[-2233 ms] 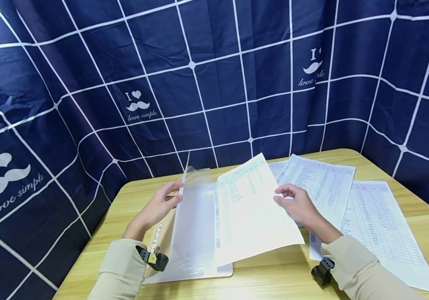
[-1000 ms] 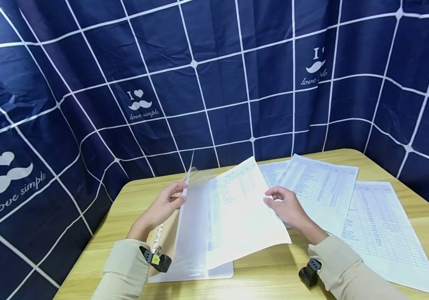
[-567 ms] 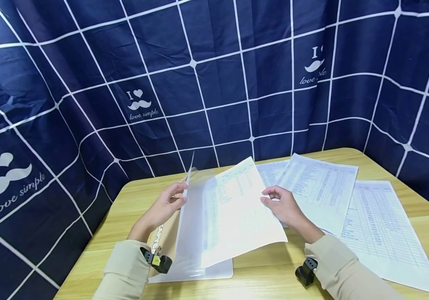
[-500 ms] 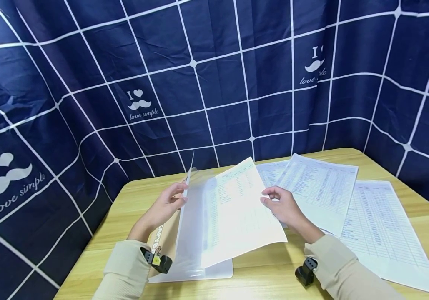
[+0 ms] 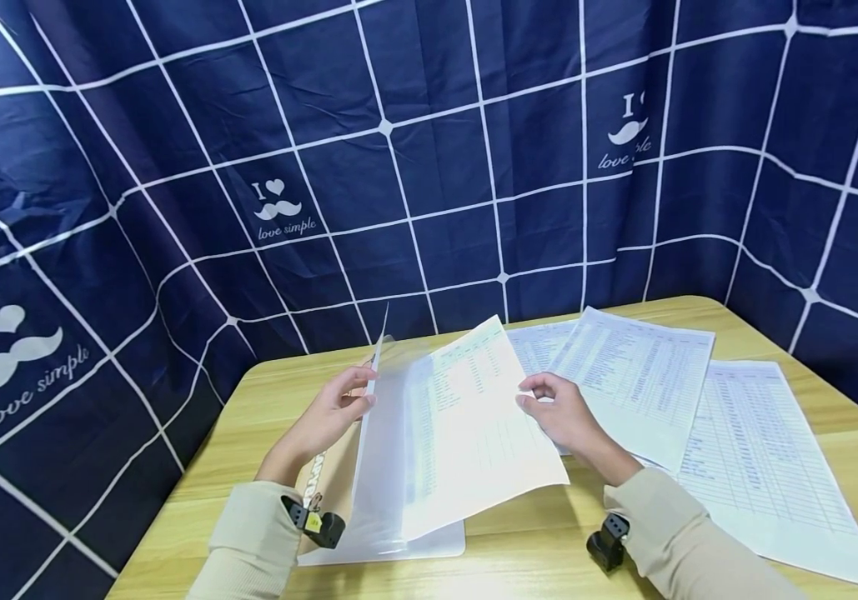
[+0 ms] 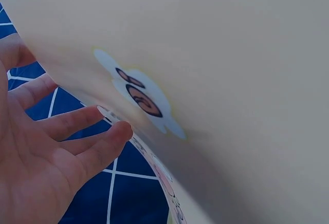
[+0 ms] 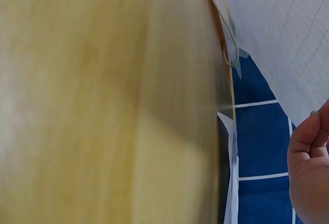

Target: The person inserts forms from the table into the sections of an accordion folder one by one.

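Observation:
A folder with clear sleeves lies opened up on the table, its tan cover lifted on the left. My left hand holds the edge of that raised cover between thumb and fingers. In the left wrist view the cover carries a cartoon print, and the left hand is at its edge. A printed sheet is pinched at its right edge by my right hand. The sheet's left part lies behind clear plastic. The right wrist view catches only part of the right hand.
Several printed sheets overlap on the right of the wooden table, one sheet nearer the front. A blue curtain with white lines stands behind and at the sides. In the right wrist view a pale loop shows near the table edge.
My right hand has moved left with the printed sheet, whose left part has gone further behind the clear plastic. My left hand keeps its hold on the cover, almost still.

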A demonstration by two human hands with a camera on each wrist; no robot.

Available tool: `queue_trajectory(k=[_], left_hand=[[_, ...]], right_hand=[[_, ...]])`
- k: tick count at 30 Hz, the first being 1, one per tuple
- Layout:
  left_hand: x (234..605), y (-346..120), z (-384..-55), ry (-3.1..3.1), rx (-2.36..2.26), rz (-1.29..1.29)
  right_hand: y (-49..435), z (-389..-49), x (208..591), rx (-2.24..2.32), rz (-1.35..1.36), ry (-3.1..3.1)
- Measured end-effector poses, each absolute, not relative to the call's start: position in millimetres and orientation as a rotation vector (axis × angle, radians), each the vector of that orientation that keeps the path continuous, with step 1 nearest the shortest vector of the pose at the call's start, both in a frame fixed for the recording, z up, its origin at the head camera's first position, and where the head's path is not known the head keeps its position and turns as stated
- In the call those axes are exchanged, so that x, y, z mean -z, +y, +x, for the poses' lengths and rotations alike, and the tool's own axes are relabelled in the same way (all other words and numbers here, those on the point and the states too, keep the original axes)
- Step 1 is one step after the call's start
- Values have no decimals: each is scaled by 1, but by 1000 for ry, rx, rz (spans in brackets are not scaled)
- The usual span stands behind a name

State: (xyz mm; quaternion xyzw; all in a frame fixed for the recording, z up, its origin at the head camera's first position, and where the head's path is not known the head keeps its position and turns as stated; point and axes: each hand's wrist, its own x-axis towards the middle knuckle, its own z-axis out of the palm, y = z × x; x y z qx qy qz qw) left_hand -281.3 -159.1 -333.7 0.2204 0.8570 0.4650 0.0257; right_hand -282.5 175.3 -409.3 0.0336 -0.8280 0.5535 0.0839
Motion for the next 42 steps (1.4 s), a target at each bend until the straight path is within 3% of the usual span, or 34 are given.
queue_trajectory(k=[42], left_hand=[[332, -159, -283, 2649, -1434, 691]], right_hand=[[149, -285, 409, -1700, 115, -2455]])
